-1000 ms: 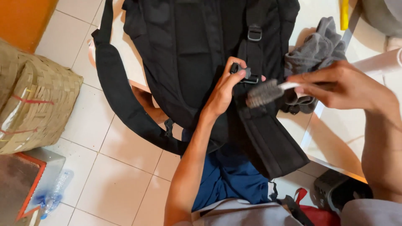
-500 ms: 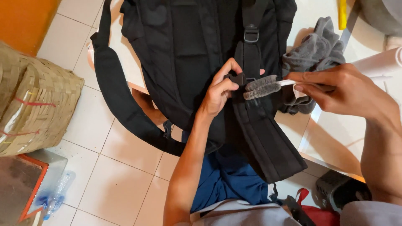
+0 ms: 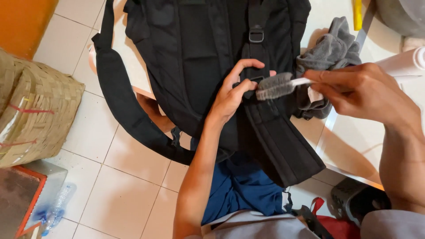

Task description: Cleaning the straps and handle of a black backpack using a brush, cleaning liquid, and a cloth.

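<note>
A black backpack (image 3: 199,53) hangs over the edge of a white table (image 3: 354,141) onto my lap. My left hand (image 3: 232,95) pinches a shoulder strap of the backpack at its plastic buckle (image 3: 254,82). My right hand (image 3: 363,93) grips the white handle of a small brush (image 3: 276,87), whose dark bristles rest against the strap right beside my left fingertips. The other padded strap (image 3: 128,115) loops down to the left above the floor.
A grey cloth (image 3: 332,48) lies crumpled on the table behind the brush. A woven basket (image 3: 35,115) stands on the tiled floor at left, with a plastic bottle (image 3: 55,208) below it. A white roll (image 3: 400,62) lies at right, a dark box (image 3: 358,199) beneath the table.
My right hand has brought the brush left along the strap, closer to my left fingers. My left hand has kept its hold at the buckle.
</note>
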